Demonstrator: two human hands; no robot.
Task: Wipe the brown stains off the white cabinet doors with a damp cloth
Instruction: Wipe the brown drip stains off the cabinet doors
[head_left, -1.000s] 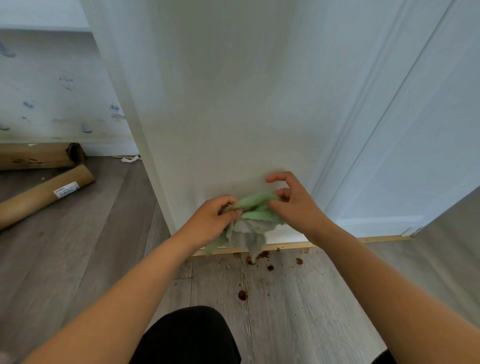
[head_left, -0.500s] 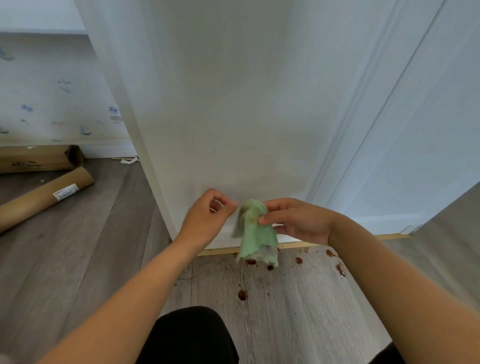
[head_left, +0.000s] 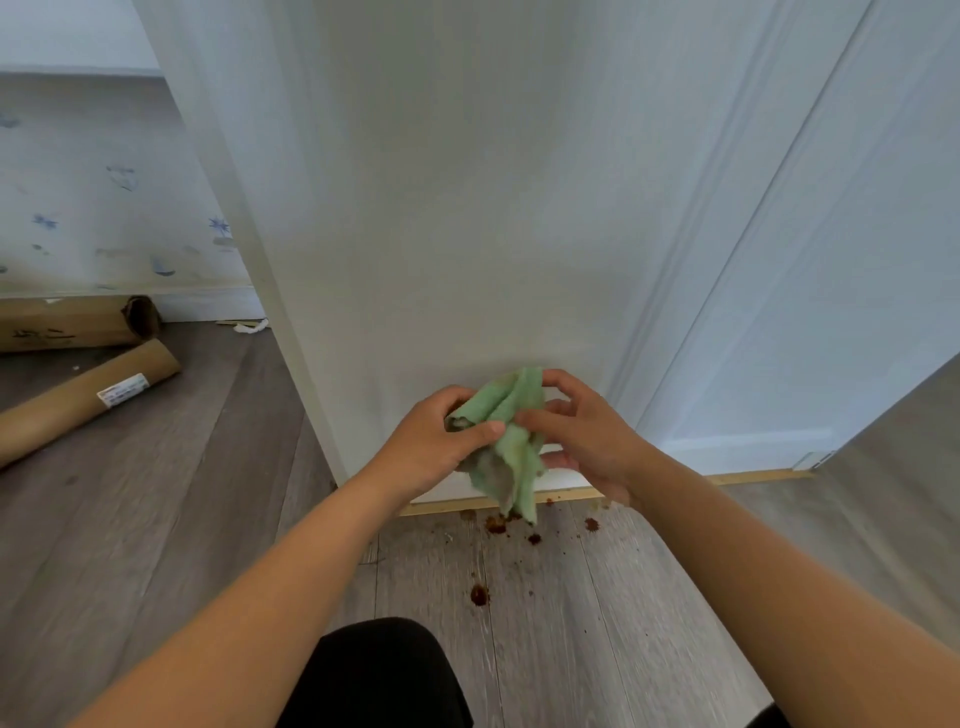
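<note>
A crumpled green cloth (head_left: 511, 447) hangs between both hands, low in front of the white cabinet door (head_left: 467, 218). My left hand (head_left: 434, 441) grips its left side, thumb pressed over the folds. My right hand (head_left: 582, 436) pinches the cloth's upper right edge with curled fingers. The cloth's lower part looks grey and soiled, and its tip dangles near the door's bottom edge. No brown stain shows on the visible door face.
Brown crumbs and spots (head_left: 496, 526) lie on the wood floor under the cloth, with one larger blob (head_left: 479, 595) closer to me. Two cardboard tubes (head_left: 88, 400) lie at the left by the wall. A second white door (head_left: 831, 291) stands at the right.
My left hand, free half a second ago, has taken hold of the cloth again. The cloth has been lifted and bunched between both hands.
</note>
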